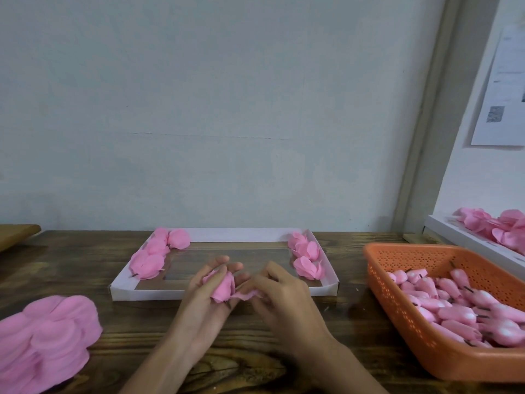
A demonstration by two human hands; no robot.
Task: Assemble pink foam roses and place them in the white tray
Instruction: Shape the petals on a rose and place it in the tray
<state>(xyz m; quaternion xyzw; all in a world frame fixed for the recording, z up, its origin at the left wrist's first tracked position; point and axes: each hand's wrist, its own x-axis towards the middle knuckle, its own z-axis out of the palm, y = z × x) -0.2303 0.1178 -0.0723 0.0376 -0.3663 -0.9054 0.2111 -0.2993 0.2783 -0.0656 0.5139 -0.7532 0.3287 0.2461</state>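
My left hand (208,297) holds a half-wrapped pink foam rose (223,288) over the table, just in front of the white tray (227,294). My right hand (279,294) pinches a loose pink petal (247,294) against the rose's right side. Inside the tray, several finished roses (154,255) lie along its left wall. Three more roses (306,255) lie along its right wall. The tray's middle shows bare bottom.
A pile of loose pink petals (42,339) lies at the front left of the wooden table (349,322). An orange perforated basket (412,331) of pink buds on short stems stands at the right. Behind it a second white tray (466,240) holds petals.
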